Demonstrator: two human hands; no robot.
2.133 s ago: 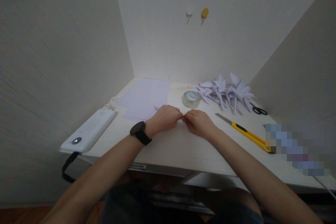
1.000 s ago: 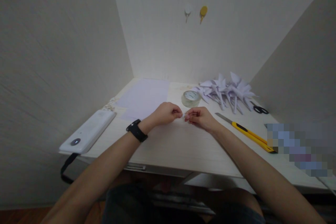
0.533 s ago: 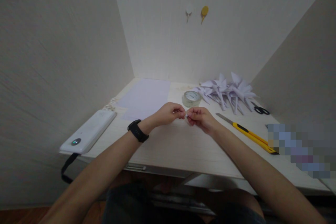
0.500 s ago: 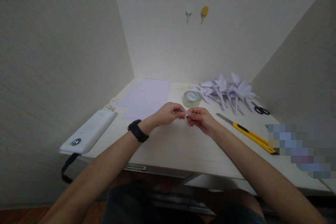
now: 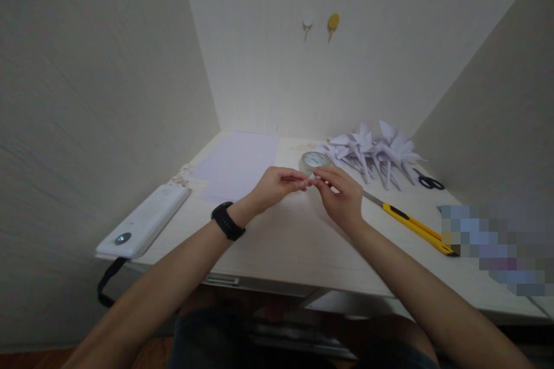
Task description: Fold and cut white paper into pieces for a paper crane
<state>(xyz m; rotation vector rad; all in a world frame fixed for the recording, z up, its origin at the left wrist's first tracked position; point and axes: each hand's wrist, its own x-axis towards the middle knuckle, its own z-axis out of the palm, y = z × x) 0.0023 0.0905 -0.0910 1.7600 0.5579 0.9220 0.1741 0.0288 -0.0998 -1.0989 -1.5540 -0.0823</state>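
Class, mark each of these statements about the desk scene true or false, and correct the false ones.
1. Both hands meet at a small piece of paper. True.
2. The left hand has a black wristband behind it. True.
3. The utility knife lies left of the hands. False: it lies right of the right hand.
4. The scissors are held in a hand. False: they lie on the desk beside the folded paper pieces.
5. The tape roll sits just beyond the fingertips. True.

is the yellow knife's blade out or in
Out. A bare metal blade sticks out of the yellow knife toward the right hand.
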